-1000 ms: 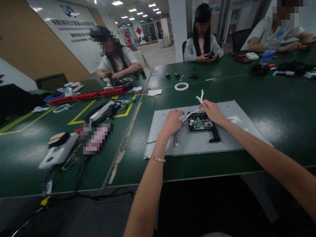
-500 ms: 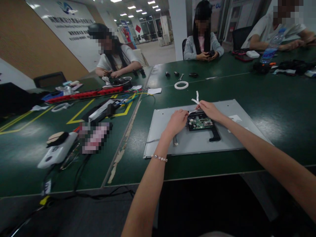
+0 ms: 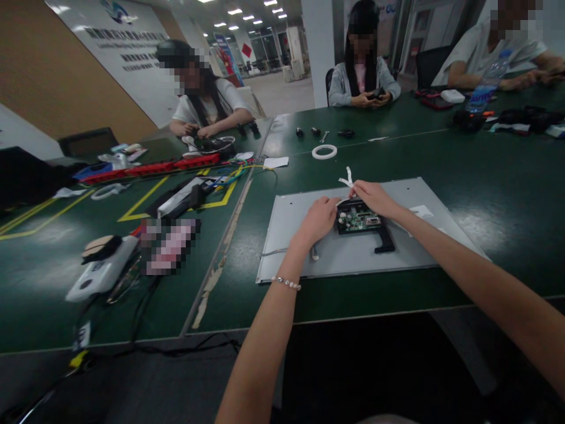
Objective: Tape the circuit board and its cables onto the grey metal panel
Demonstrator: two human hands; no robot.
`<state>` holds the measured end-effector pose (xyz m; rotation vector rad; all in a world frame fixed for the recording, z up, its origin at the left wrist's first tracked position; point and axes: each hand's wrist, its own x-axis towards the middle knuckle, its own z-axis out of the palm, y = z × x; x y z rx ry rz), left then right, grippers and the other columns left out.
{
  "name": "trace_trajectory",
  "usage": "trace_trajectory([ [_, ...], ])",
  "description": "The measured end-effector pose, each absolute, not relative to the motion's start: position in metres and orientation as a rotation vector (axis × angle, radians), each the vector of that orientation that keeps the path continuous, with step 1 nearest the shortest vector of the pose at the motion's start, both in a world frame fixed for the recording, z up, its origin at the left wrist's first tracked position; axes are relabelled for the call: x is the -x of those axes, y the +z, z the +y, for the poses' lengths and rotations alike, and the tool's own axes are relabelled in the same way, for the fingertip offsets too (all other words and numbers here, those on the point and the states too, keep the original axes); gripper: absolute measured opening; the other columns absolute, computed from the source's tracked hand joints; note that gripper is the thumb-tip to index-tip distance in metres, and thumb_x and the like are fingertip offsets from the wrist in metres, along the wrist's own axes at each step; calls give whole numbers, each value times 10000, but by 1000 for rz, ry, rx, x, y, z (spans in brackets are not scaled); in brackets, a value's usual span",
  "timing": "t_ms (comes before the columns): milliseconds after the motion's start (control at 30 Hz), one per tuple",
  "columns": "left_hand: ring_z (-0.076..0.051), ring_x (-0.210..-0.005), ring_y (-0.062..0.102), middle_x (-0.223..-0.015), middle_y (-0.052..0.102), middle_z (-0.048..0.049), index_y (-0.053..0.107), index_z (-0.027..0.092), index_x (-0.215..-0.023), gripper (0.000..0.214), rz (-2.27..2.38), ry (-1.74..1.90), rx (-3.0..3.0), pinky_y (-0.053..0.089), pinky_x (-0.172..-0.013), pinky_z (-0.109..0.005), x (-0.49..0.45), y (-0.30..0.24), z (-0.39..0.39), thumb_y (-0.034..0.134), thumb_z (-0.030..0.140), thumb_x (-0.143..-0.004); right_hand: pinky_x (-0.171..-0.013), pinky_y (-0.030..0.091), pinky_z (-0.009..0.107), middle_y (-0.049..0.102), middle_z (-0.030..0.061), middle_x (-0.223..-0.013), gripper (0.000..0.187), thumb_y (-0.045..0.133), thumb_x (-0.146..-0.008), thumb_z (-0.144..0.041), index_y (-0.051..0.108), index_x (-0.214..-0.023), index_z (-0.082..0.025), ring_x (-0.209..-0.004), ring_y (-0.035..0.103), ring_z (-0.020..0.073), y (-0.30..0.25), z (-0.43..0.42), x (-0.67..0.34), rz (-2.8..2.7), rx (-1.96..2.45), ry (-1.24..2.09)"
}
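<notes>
A grey metal panel lies flat on the green table in front of me. A small green circuit board in a black holder sits on its middle. My left hand is closed in a pinch at the board's left edge, on a white flat ribbon cable. My right hand is closed on the same cable at the board's far edge, and the cable's loose end sticks up behind my fingers. Thin grey wires trail from the board across the panel's left side.
A white tape roll lies beyond the panel, with small screws and tools farther back. To the left are a red power strip, cables and a white device. Three other people sit at the table's far side.
My left hand has slid right to the board's edge and pinched the cable. My right hand has lowered a little, bringing the cable's loose end down toward the board.
</notes>
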<state>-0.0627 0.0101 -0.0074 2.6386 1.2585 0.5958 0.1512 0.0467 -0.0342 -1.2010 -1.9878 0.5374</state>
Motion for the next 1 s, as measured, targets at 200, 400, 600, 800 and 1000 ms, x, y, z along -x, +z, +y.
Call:
trace_trajectory([
  [200,-217,-979,522,-1028,541,-89,566,218,-1300,397,1337,518,-2681,402,-925,-340,59,-12,8,360,332,-980,-784,376,246,639,38,-862,358,332,-969,-332,612,-837,-153,-823,569,142,-34,46,-153,-1951,1240,523],
  [400,-207,-981,516,-1040,531,-84,548,219,-1312,407,1378,508,-2651,402,-915,-322,58,-12,8,353,362,-985,-754,381,263,630,45,-808,366,366,-955,-353,655,-861,-149,-747,555,144,-23,42,-157,-1870,1281,440],
  [600,-214,-956,524,-1017,546,-86,553,207,-1282,389,1401,567,-2684,421,-895,-343,58,-12,8,359,369,-986,-797,458,274,634,68,-935,352,445,-927,-415,659,-893,-137,-827,607,145,-12,32,-184,-1670,1226,626],
  [800,-197,-978,540,-1007,568,-84,587,151,-1158,267,1354,996,-2552,430,-926,-333,49,-3,8,434,218,-950,-805,492,279,585,75,-988,373,524,-896,-492,647,-944,-142,-880,578,140,-16,-10,-204,-1683,1106,1010],
  [1000,-143,-854,569,-972,584,-58,585,163,-1114,277,1233,1252,-2340,473,-840,-269,23,13,5,446,85,-888,-733,466,233,535,30,-862,340,562,-876,-484,523,-857,-147,-774,527,95,-15,-19,-196,-1372,890,1408],
])
